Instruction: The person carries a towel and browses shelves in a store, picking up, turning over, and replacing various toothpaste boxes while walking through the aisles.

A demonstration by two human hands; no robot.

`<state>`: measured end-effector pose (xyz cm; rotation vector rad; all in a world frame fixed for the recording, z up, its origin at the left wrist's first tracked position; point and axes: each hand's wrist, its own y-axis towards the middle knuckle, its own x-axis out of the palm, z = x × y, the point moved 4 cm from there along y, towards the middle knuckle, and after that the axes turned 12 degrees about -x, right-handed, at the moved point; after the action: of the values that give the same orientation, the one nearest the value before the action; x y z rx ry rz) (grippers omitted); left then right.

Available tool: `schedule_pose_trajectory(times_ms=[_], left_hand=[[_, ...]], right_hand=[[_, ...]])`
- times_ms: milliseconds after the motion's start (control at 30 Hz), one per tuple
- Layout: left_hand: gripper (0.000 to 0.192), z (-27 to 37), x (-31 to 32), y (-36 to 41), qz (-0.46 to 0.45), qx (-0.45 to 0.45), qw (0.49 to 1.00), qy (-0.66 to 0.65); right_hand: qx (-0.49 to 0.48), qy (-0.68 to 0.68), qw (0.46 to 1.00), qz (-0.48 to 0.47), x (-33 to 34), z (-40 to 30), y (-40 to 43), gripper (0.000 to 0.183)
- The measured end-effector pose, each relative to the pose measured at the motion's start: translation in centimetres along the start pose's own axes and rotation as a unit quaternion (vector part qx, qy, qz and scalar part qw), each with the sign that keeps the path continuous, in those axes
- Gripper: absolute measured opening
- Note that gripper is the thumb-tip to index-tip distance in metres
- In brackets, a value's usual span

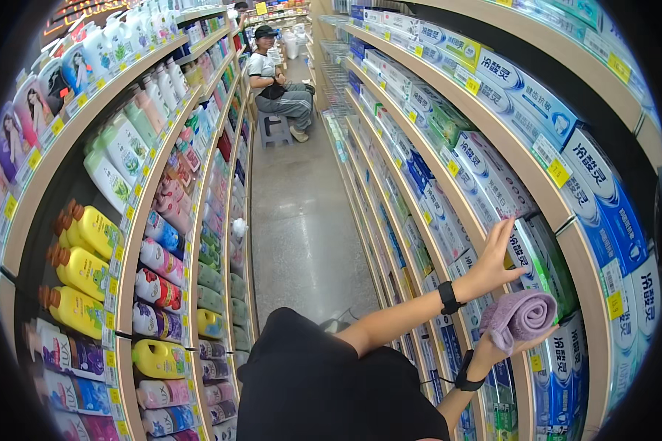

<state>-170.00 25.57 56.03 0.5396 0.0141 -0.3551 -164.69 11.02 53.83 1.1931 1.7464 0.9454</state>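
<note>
My left hand [492,263], a dark band on its wrist, reaches to the right-hand shelf with fingers spread and nothing in them. Its fingertips are at the fronts of a white toothpaste box [488,176] and a white-and-green toothpaste box [529,253]; whether they touch is not clear. Just below, my right hand [521,348] holds a rolled purple towel [521,318] from underneath, close to the same shelf. Most of that hand's fingers are hidden behind the roll. Blue-and-white toothpaste boxes [565,369] stand beside it.
A shelf edge [529,154] with yellow price tags runs above my hands. Across the aisle floor [309,231], the left shelves carry yellow bottles [83,273] and shampoo bottles [160,286]. Farther along, a person [276,82] sits on a grey plastic stool [274,129].
</note>
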Motion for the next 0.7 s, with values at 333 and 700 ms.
schedule_pose_trajectory(times_ms=[333, 700], left_hand=[[0.090, -1.1, 1.4, -0.4, 0.056, -0.007, 0.998, 0.013], [0.069, -1.9, 0.4, 0.1, 0.025, 0.036, 0.993, 0.112]], right_hand=[[-0.023, -0.102, 0.993, -0.056, 0.1, -1.0, -0.2, 0.097], [0.016, -0.105, 0.988, -0.110, 1.2, -1.7, 0.9, 0.101]])
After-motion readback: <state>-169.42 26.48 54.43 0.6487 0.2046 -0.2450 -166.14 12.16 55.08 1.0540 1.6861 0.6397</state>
